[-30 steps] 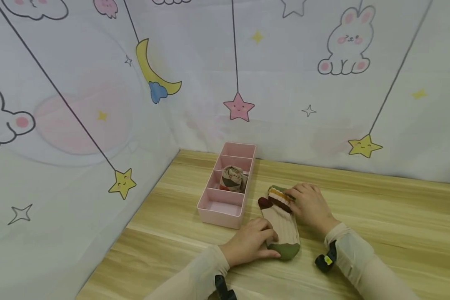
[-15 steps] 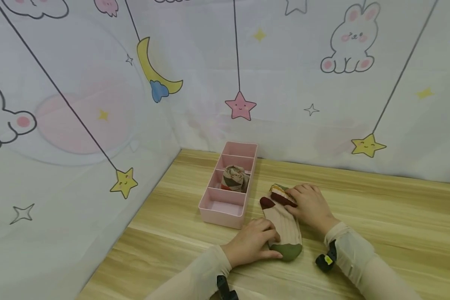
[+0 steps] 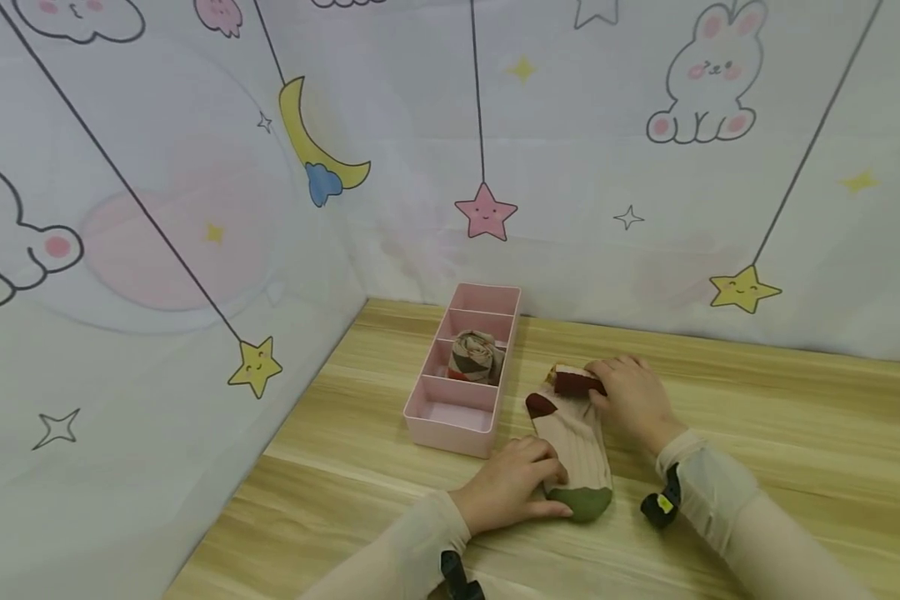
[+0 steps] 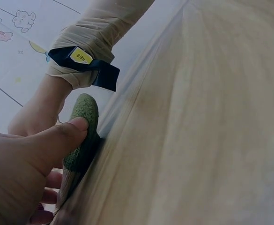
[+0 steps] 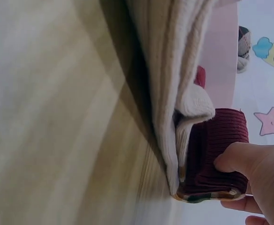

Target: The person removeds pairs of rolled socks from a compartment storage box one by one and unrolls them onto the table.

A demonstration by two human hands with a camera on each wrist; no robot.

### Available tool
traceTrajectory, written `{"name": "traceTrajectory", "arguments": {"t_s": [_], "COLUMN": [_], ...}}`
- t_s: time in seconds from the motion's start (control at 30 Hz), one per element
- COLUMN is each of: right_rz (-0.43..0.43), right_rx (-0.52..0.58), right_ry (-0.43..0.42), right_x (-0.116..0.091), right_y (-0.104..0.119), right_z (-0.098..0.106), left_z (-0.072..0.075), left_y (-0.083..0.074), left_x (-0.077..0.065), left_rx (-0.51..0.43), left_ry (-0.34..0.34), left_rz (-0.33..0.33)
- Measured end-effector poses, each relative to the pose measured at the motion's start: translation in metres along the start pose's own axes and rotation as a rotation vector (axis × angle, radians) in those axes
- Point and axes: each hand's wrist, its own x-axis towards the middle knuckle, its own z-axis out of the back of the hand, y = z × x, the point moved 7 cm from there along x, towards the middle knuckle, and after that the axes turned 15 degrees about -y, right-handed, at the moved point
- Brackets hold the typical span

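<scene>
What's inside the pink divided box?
In the second compartment from the near end of the pink box sits a rolled, patterned fabric bundle. Its underside and the floor beneath it are covered; inner walls hide much of the two farther compartments' floors.

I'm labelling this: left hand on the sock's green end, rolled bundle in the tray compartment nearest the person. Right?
Not the nearest: the head view shows the rolled bundle in the tray, second compartment from the person. The left hand is on the sock's green end.
</scene>
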Motion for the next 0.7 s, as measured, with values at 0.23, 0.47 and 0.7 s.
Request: {"name": "traceTrajectory", "arguments": {"t_s": [0.23,0.47,0.7], "right_rz": [-0.033,-0.061,-0.079], "right_rx": [0.002,-0.004,-0.006], "right_ry": [-0.006,0.025,0.034], "right_x": [0.007,0.013,0.017], "right_y": [-0.008,-0.014,-0.019], "right_z": [0.000,-0.007,-0.011], "left_z": [-0.001,0.000,-0.001], "left_y": [0.001,0.001,0.000], "left_x": [0.000,0.001,0.000], "left_rx": [-0.003,0.011,0.020], "left_ry": [0.024,0.000,-0.009], "left_rz": [0.021,-0.004,-0.012]}}
